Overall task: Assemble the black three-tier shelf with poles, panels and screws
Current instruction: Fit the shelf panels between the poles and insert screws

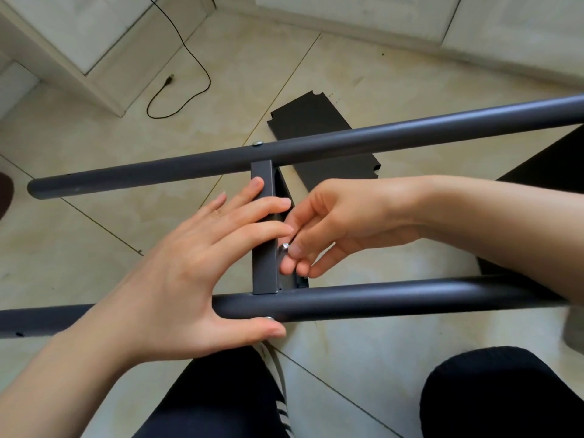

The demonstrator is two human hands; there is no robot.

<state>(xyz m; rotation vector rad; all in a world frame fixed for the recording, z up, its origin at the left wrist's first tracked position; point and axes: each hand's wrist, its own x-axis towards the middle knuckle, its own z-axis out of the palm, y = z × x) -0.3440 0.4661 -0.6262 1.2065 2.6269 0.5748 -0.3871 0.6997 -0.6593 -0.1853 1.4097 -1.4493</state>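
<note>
Bracing the near pole (379,298) with my flat, relaxed left hand (202,263) keeps the panel edge (264,248) from shifting while my right hand (331,222) pinches a small silver nut (285,247) against its inner face.

There is just one camera, and it sits on the person's head. It looks forward and down, from very close above the two hands (240,248). The wide lens bends the near pole (379,300) and the far pole (316,147) a little. The person's knees show at the bottom edge, the tiled floor (94,191) fills the middle, and white cupboards (79,33) line the top.
</note>
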